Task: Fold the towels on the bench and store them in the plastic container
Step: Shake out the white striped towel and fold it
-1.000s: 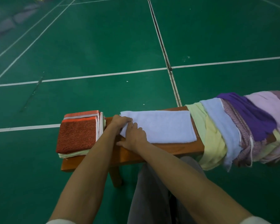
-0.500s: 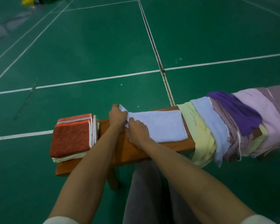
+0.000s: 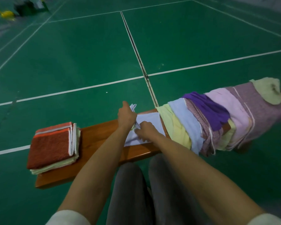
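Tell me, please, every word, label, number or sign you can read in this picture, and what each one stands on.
None: no readable text shows anywhere.
The folded stack, the pale blue towel gripped by the left hand and right hand, and the draped towels carry only stripes and weave.
The bench is bare wood.
The floor has only white lines.

The floor (image 3: 81, 51) is a green sports-court surface marked with white boundary lines (image 3: 217, 62). A dark seam (image 3: 136, 51) runs across it toward the far side. A yellow object (image 3: 6, 14) and dark, blurred equipment (image 3: 25, 7) sit at the far left.
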